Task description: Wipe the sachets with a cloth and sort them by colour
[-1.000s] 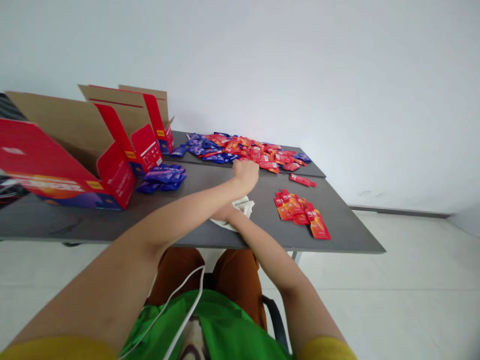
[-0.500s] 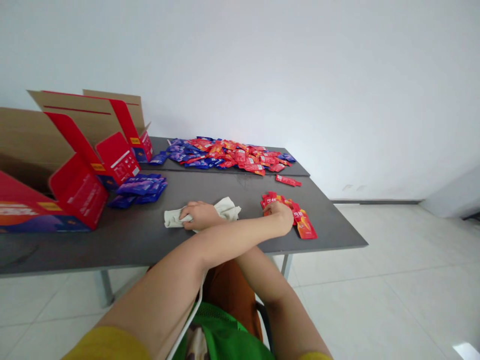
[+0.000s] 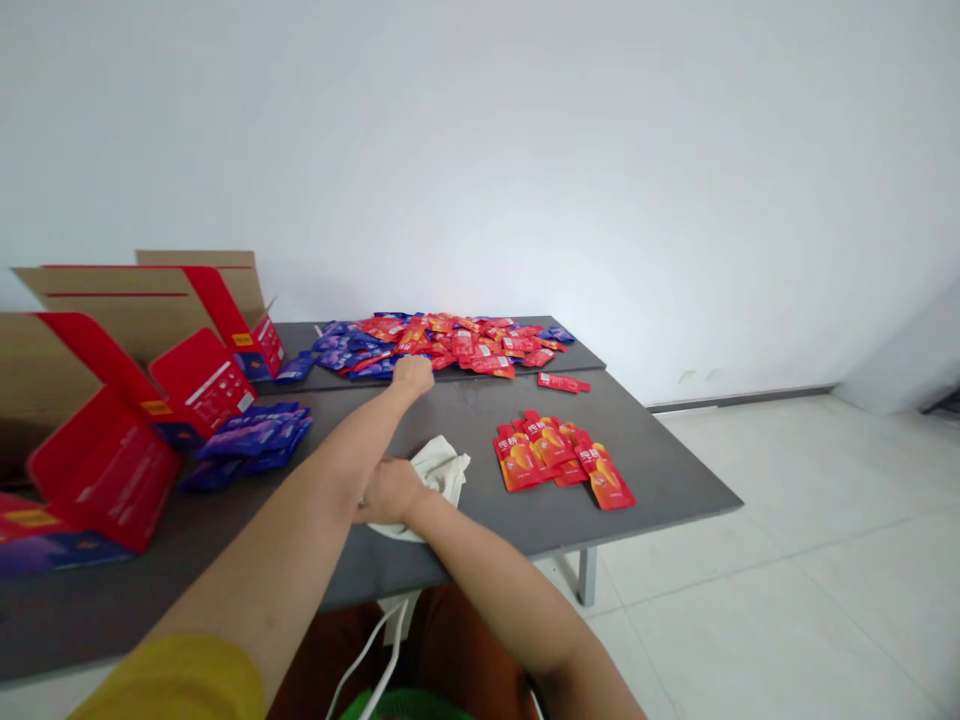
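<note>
A mixed pile of red and blue sachets [image 3: 450, 342] lies at the far side of the grey table [image 3: 675, 470]. My left hand [image 3: 413, 373] reaches across to the pile's near edge and touches the sachets there; its fingers are hidden behind the back of the hand. My right hand [image 3: 388, 491] rests closed on a crumpled white cloth [image 3: 442, 465] near the table's front edge. A small stack of red sachets [image 3: 559, 452] lies to the right of the cloth. A stack of blue sachets [image 3: 251, 440] lies to the left.
Open red and brown cardboard boxes [image 3: 135, 400] stand along the left side of the table. One loose red sachet [image 3: 563, 382] lies between the pile and the red stack. A white wall is behind, a pale tiled floor to the right.
My left hand has left the red stack at the right and gone back to the far pile. My right hand stayed on the cloth. The view shifted a little.
</note>
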{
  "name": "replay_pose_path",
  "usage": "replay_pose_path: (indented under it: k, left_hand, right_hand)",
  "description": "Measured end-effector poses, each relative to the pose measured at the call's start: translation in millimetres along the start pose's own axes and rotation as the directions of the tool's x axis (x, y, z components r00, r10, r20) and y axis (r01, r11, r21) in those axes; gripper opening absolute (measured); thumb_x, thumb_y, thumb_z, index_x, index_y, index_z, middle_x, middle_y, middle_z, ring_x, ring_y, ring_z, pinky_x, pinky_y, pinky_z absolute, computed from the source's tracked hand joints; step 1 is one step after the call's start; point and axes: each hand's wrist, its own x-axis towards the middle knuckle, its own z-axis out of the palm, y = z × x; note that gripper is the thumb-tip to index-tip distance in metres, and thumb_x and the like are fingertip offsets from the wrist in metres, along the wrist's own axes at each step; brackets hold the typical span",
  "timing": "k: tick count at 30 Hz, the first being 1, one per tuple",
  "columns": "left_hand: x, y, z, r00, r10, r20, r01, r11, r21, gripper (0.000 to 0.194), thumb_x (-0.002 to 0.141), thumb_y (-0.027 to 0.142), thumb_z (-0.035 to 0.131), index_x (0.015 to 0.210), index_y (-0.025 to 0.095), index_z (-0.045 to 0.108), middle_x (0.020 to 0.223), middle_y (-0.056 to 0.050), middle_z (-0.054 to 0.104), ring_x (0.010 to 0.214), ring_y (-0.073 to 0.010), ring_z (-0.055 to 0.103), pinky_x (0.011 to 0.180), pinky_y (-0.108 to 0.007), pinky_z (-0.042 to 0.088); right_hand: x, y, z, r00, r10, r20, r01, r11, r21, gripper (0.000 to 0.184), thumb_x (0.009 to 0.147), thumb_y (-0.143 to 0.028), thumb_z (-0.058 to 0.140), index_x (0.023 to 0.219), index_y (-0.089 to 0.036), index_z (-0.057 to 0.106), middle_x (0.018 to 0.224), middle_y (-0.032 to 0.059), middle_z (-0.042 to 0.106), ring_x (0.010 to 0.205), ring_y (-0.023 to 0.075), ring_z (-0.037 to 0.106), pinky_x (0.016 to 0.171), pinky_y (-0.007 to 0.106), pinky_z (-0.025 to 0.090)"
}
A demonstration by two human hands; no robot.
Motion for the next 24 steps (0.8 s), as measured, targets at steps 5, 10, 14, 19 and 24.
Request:
replay_pose_path:
  k: [5, 10, 14, 19, 24]
  left_hand:
    - [36, -19, 16.9, 0.989, 0.13, -0.071, -0.12, 0.985, 0.125, 0.045, 0.084, 0.03, 0.053, 0.121, 0.005, 0.062, 0.12, -0.024, 0.062, 0.113, -0.0296, 0.056, 0.094, -0.038, 0.042]
    - [51, -12, 36.0, 0.934, 0.346, -0.095, -0.321, 0.924, 0.209, 0.048, 0.078, 0.037, 0.065, 0.117, 0.01, 0.063, 0.135, -0.02, 0.052, 0.129, -0.0312, 0.038, 0.11, -0.045, 0.026]
    - [51, 4, 46.9, 0.935, 0.333, -0.123, -0.315, 0.938, 0.147, 0.046, 0.084, 0.043, 0.06, 0.111, 0.006, 0.063, 0.133, -0.019, 0.052, 0.13, -0.0302, 0.032, 0.112, -0.042, 0.024]
    - [49, 7, 53.6, 0.962, 0.215, -0.167, -0.205, 0.976, 0.079, 0.048, 0.087, 0.042, 0.054, 0.114, 0.003, 0.061, 0.133, -0.023, 0.048, 0.122, -0.0315, 0.04, 0.101, -0.04, 0.038]
    - [46, -10, 47.5, 0.963, 0.223, -0.152, -0.209, 0.972, 0.104, 0.04, 0.086, 0.023, 0.05, 0.123, 0.008, 0.058, 0.127, -0.018, 0.055, 0.122, -0.0273, 0.044, 0.101, -0.036, 0.04]
  right_hand:
    - [4, 2, 8, 0.998, -0.053, -0.028, 0.052, 0.998, -0.039, 0.041, 0.08, -0.054, 0.062, 0.105, -0.023, 0.07, 0.114, 0.0075, 0.069, 0.102, 0.0267, 0.065, 0.081, 0.037, 0.055]
    - [3, 2, 10, 0.997, -0.064, -0.041, 0.063, 0.998, -0.025, 0.038, 0.08, -0.053, 0.063, 0.102, -0.023, 0.07, 0.116, 0.0064, 0.068, 0.096, 0.0258, 0.065, 0.074, 0.036, 0.057]
    - [0, 1, 4, 0.998, -0.053, -0.016, 0.053, 0.998, -0.023, 0.039, 0.082, -0.051, 0.062, 0.107, -0.023, 0.069, 0.116, 0.0062, 0.068, 0.099, 0.0271, 0.063, 0.073, 0.038, 0.057]
    - [-6, 0, -4, 0.999, -0.036, -0.018, 0.035, 0.998, -0.061, 0.038, 0.082, -0.05, 0.061, 0.105, -0.021, 0.069, 0.114, 0.0077, 0.068, 0.097, 0.0265, 0.063, 0.076, 0.037, 0.056]
    - [-7, 3, -2, 0.999, -0.027, -0.033, 0.025, 0.998, -0.059, 0.037, 0.079, -0.049, 0.064, 0.1, -0.02, 0.071, 0.105, 0.0088, 0.069, 0.093, 0.026, 0.063, 0.079, 0.036, 0.054]
